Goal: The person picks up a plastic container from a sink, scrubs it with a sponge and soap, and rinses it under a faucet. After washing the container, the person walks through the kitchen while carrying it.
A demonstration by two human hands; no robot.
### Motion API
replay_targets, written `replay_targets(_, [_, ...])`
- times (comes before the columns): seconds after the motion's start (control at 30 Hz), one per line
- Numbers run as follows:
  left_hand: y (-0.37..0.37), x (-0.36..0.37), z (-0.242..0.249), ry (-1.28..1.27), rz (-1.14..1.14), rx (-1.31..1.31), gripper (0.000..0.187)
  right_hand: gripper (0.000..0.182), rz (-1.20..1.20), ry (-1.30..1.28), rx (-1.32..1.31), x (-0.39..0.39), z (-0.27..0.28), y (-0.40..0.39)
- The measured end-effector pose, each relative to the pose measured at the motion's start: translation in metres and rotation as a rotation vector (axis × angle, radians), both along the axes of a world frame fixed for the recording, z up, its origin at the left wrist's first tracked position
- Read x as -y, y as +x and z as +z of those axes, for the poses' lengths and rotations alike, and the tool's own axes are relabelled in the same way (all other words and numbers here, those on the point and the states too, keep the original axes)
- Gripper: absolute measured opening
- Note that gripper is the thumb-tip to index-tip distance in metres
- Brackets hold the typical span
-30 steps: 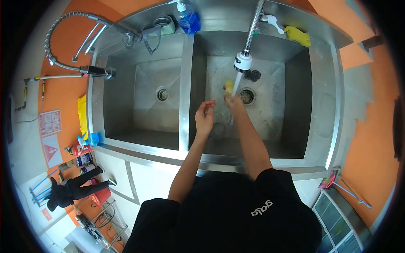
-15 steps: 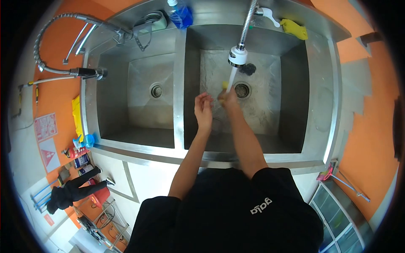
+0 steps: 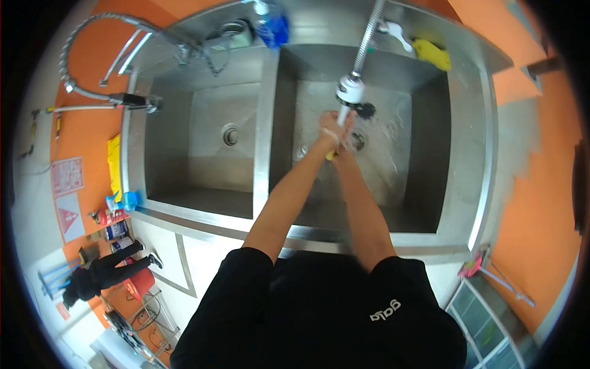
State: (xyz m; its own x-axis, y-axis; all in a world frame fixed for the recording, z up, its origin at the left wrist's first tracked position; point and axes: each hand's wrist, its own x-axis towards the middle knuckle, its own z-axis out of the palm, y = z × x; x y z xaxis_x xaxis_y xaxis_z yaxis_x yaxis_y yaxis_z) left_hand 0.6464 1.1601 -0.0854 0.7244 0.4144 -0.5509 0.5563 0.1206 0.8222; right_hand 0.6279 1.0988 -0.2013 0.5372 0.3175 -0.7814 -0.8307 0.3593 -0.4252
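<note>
Water runs from the white tap head onto both hands over the right basin. My left hand is under the stream, its fingers blurred by motion and water. Close beside it, my right hand is also smeared, so its fingers cannot be made out. A small yellow thing shows at the wrists, between the hands; which hand holds it is unclear. A dark scrubber lies on the basin floor near the drain.
A left basin adjoins, with a spring tap beside it. Along the back ledge are a blue bottle, a green container and a yellow cloth. Another person in dark clothes is at far left.
My left hand has moved right and up, from beside the stream into it, and now meets my right hand. The yellow thing shows lower, near the wrists. The view has shifted slightly.
</note>
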Motion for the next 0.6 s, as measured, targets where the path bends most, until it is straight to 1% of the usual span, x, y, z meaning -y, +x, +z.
replay_targets(0.07, [0.0, 0.0, -0.021, 0.693, 0.063, 0.147, 0.036, 0.028, -0.057, 0.046, -0.045, -0.011, 0.012, 0.007])
replay_targets(0.1, [0.001, -0.015, -0.014, 0.717, 0.087, 0.15, 0.036, 0.028, -0.085, 0.064, -0.082, -0.015, 0.018, 0.009])
replay_targets(0.17, [0.003, -0.034, 0.009, 0.617, -0.07, 0.214, 0.04, 0.027, -0.135, 0.086, -0.137, -0.018, 0.031, 0.011])
replay_targets(0.2, [-0.001, -0.045, 0.04, 0.546, -0.057, 0.201, 0.038, 0.027, -0.148, 0.092, -0.154, -0.02, 0.037, 0.011])
replay_targets(0.23, [-0.003, -0.06, 0.055, 0.553, -0.046, 0.203, 0.038, 0.027, -0.161, 0.095, -0.162, -0.022, 0.041, 0.01])
replay_targets(0.27, [-0.001, -0.079, 0.066, 0.551, -0.005, 0.263, 0.036, 0.027, -0.154, 0.099, -0.156, -0.021, 0.04, 0.011])
replay_targets(0.3, [0.002, -0.098, 0.073, 0.548, 0.034, 0.325, 0.034, 0.028, -0.215, 0.134, -0.216, -0.02, 0.034, 0.011])
replay_targets(0.33, [0.005, -0.117, 0.076, 0.485, 0.104, 0.403, 0.031, 0.029, -0.277, 0.169, -0.275, -0.018, 0.027, 0.011])
replay_targets(0.37, [0.008, -0.138, 0.079, 0.418, 0.172, 0.478, 0.028, 0.029, -0.277, 0.168, -0.269, -0.011, 0.017, 0.007])
replay_targets(0.43, [0.015, -0.179, 0.088, 0.452, 0.236, 0.541, 0.021, 0.021, -0.038, 0.243, 0.086, -0.001, -0.001, -0.004])
replay_targets(0.47, [0.018, -0.195, 0.094, 0.553, 0.26, 0.583, 0.019, 0.021, -0.041, 0.241, 0.094, -0.006, 0.007, -0.005])
replay_targets(0.5, [0.022, -0.208, 0.101, 0.653, 0.284, 0.626, 0.018, 0.017, -0.106, 0.166, 0.054, -0.017, 0.024, -0.009])
replay_targets(0.53, [0.026, -0.217, 0.115, 0.647, 0.283, 0.635, 0.018, 0.017, -0.172, 0.089, 0.015, -0.025, 0.035, -0.011])
replay_targets(0.57, [0.03, -0.225, 0.128, 0.833, 0.261, 0.638, 0.017, 0.017, -0.178, 0.086, 0.023, -0.03, 0.043, -0.009])
replay_targets(0.6, [0.036, -0.232, 0.142, 1.018, 0.239, 0.638, 0.018, 0.02, -0.084, 0.064, 0.04, -0.034, 0.047, -0.006])
